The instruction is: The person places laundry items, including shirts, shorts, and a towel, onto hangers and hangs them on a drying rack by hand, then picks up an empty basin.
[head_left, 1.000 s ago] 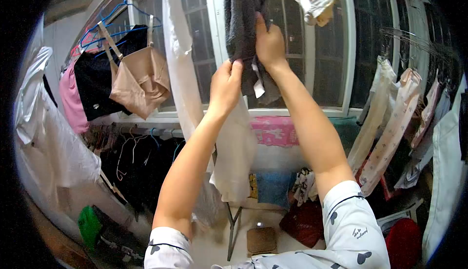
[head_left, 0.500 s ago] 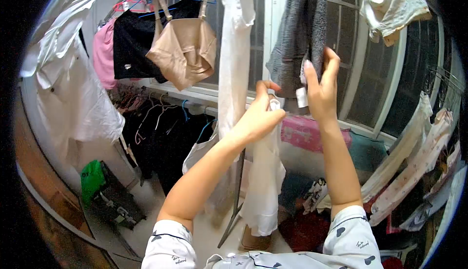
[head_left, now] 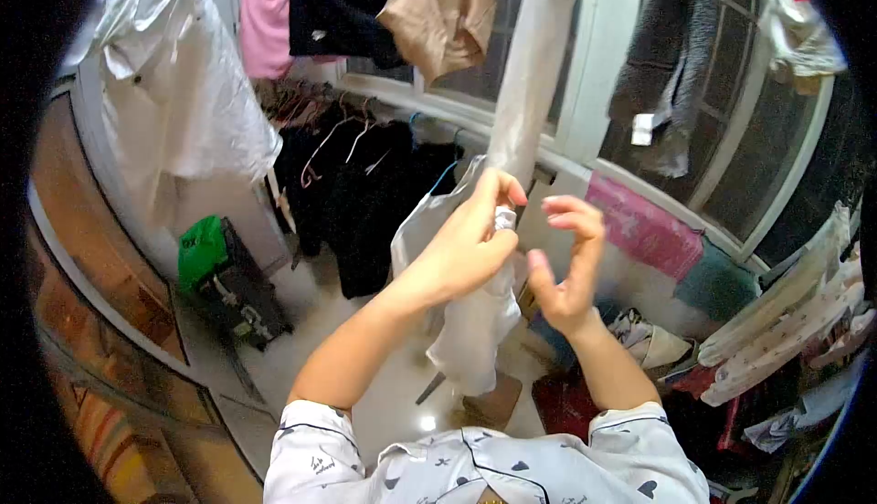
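My left hand [head_left: 470,239] is closed on a white garment [head_left: 475,330], which hangs down below the fingers near the middle of the view. Just right of it, my right hand [head_left: 571,271] has its fingers apart and curved, with nothing in it. A long white cloth [head_left: 530,75] hangs behind and above my left hand. Up to the right, a dark grey garment [head_left: 662,47] with a white tag hangs before the window, touched by neither hand.
A beige bra [head_left: 443,20] and a black garment [head_left: 338,11] hang at the top. White clothing [head_left: 174,84] hangs left, above a dark suitcase [head_left: 242,294]. Black clothes [head_left: 365,203] hang below the sill. Pale garments [head_left: 786,294] hang right; a dark red item [head_left: 562,404] lies low.
The view has tilted down and turned left. My right hand has let go of the grey garment and come down beside my left hand, which has moved from the grey garment to the white one.
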Demonstrator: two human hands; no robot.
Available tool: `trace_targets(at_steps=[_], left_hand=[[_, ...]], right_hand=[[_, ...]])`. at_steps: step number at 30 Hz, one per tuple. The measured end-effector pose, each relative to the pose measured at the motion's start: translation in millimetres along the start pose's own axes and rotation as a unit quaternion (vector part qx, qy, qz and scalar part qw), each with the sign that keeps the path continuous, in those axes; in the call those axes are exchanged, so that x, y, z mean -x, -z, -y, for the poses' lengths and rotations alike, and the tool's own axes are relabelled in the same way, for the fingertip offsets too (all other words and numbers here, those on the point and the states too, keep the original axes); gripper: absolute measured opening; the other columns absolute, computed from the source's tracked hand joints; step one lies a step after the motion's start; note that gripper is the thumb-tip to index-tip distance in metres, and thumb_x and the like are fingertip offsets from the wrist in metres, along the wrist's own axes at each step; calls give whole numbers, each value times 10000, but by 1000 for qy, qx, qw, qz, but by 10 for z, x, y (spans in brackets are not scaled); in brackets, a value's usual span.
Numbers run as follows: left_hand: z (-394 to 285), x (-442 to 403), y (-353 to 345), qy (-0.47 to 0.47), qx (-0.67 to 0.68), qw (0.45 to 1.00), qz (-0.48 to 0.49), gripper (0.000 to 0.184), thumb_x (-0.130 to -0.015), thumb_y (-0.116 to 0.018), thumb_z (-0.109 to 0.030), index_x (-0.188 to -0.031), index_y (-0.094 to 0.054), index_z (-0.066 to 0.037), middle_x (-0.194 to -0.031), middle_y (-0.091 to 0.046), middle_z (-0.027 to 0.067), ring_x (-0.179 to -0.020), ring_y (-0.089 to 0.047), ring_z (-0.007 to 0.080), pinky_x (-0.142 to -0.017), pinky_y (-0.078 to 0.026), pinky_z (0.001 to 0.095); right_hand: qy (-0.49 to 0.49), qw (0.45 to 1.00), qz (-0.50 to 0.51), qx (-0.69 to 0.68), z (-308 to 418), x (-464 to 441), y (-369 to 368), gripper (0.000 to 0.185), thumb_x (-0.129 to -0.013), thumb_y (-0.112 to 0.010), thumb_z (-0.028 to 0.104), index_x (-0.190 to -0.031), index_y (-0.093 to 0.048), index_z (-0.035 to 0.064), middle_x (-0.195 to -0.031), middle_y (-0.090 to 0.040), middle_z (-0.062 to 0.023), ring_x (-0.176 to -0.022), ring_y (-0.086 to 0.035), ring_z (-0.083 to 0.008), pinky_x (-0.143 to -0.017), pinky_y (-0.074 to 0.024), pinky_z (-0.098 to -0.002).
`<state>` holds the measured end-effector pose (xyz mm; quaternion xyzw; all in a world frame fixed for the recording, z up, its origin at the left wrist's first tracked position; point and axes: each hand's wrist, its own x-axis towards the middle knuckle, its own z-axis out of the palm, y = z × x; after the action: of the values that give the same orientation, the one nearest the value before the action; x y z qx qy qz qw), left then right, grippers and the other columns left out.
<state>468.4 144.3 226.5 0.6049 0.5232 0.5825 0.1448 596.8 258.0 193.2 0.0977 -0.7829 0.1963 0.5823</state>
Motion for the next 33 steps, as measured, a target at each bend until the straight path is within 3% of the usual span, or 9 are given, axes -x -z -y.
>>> trace_targets(at_steps=[3,8,12,15,19,24,26,31,33], left_hand=[[114,318,312,62,50,997,-6,351,-695,-427,2,-1041,-409,-54,-961,-393,38,-892,-398,127,-796,-363,245],[471,815,729,98,-12,995,-16,310,-698,-421,11,-1000,-429,-60,-923,-397,20,-829,-397,108,-729,-366,233],[506,1191,1278,114,13,993,-15,282,-707,-434,65,-966,-470,-44,-889,-448,1,-831,-455,90,-746,-397,222],[585,1480,1787,76,-114,990,-28,284,-730,-474,72,-990,-544,-18,-918,-535,35,-899,-525,125,-806,-434,261],[407,1769,2224,89,-284,953,-48,271,-765,-583,21,-1022,-652,-34,-999,-594,103,-973,-578,238,-853,-455,301],[418,1971,2769,226,-223,947,-56,177,-805,-644,-59,-974,-659,-10,-843,-652,74,-834,-597,156,-778,-459,277],[515,2023,2918,206,-275,937,-56,171,-811,-643,-67,-972,-657,-11,-864,-654,71,-823,-591,133,-756,-457,266],[798,1956,3165,173,-162,967,-92,194,-821,-657,-95,-981,-628,10,-820,-629,56,-802,-581,132,-742,-454,266],[853,1871,3271,149,-191,965,-97,186,-815,-653,-95,-963,-620,13,-941,-623,72,-902,-579,179,-802,-446,292]], right_hand=[[-183,970,111,-112,149,399,-505,638,-730,-760,177,-1213,-372,25,-1182,-498,-184,-1062,-519,-255,-913,-415,-357],[-321,902,255,-140,330,798,-1144,388,-822,-697,199,-1111,-521,10,-910,-634,-104,-779,-610,-188,-727,-476,-305],[-356,889,195,-209,482,808,-1618,218,-868,-644,162,-1007,-590,3,-832,-635,-54,-778,-569,-86,-689,-446,-246],[-383,869,175,-260,585,764,-2038,254,-878,-653,176,-1053,-609,-2,-896,-653,-50,-817,-576,-101,-735,-455,-256],[-400,842,149,-330,672,724,-2527,242,-873,-673,185,-1032,-631,8,-922,-655,-41,-854,-581,-99,-774,-460,-250],[-397,814,200,-373,606,633,-3102,252,-857,-687,176,-1046,-620,24,-957,-643,-26,-888,-572,-96,-787,-456,-247],[-380,804,233,-394,524,555,-3249,301,-853,-681,175,-1102,-596,29,-1032,-629,-36,-960,-567,-112,-829,-450,-266],[-275,857,131,-417,192,120,-3830,490,-861,-625,235,-1292,-487,45,-1321,-482,-109,-1250,-437,-218,-1047,-323,-362],[-212,903,90,-362,33,-109,-4091,496,-867,-616,244,-1313,-487,71,-1376,-429,-140,-1315,-372,-252,-1082,-285,-381]])
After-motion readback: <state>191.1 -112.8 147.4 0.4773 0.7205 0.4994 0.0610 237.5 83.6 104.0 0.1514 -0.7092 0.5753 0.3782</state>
